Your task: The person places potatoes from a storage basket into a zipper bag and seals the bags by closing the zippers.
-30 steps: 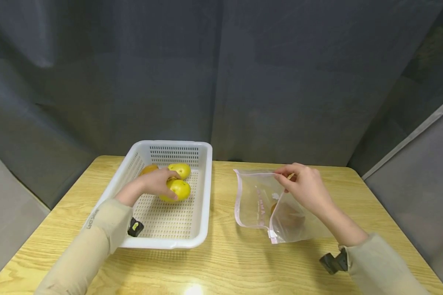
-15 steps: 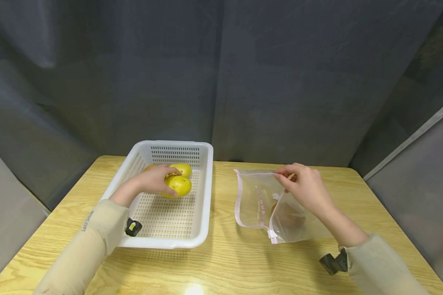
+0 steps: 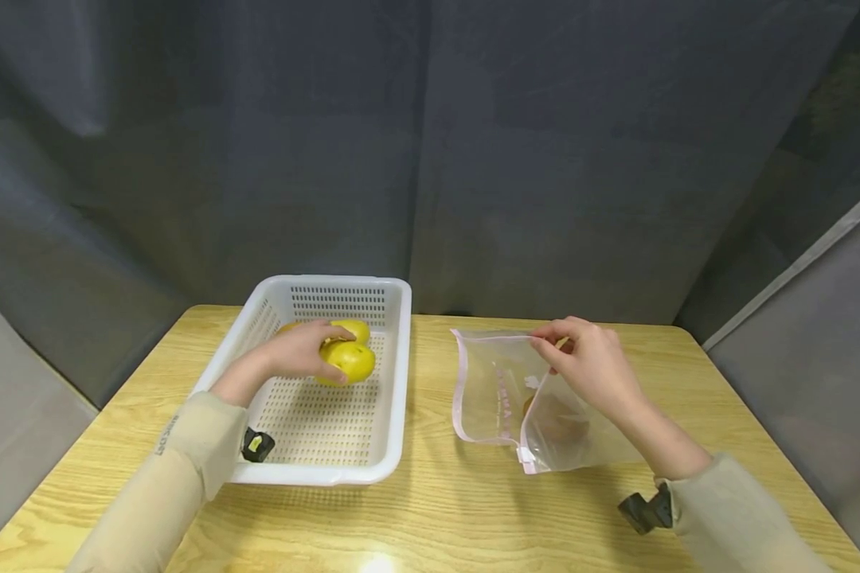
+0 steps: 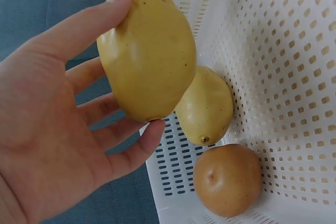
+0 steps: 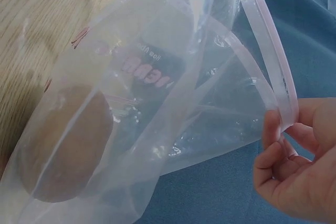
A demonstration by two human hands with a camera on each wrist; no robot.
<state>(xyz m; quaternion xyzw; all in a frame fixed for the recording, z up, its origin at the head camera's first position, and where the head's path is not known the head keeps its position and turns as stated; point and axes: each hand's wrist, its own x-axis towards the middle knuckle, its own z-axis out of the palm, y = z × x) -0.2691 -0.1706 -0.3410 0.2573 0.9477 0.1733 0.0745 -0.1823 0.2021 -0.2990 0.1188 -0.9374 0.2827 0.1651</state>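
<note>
In the head view my left hand [image 3: 294,354] grips a yellow potato [image 3: 355,362] inside the white basket [image 3: 401,398]. The left wrist view has this oval, finely speckled potato [image 4: 149,51] between thumb and fingers. Behind it lie a second yellow potato [image 4: 206,106] and a rounder brown, potato-like piece [image 4: 228,180]. At the right, my right hand [image 3: 593,362] pinches the pink-edged mouth of a clear zip bag [image 3: 490,390], which gapes open. Through the bag's plastic a brown oval piece [image 5: 68,145] shows blurred; its kind is unclear.
The basket has perforated walls and floor and stands on the left of the wooden table [image 3: 430,509]. Dark curtains [image 3: 430,159] hang behind the table. A black wrist device [image 3: 645,509] sits below the right hand.
My left hand has lifted the yellow potato slightly off the basket floor and shifted it a little to the right. The right hand and the bag have stayed almost still.
</note>
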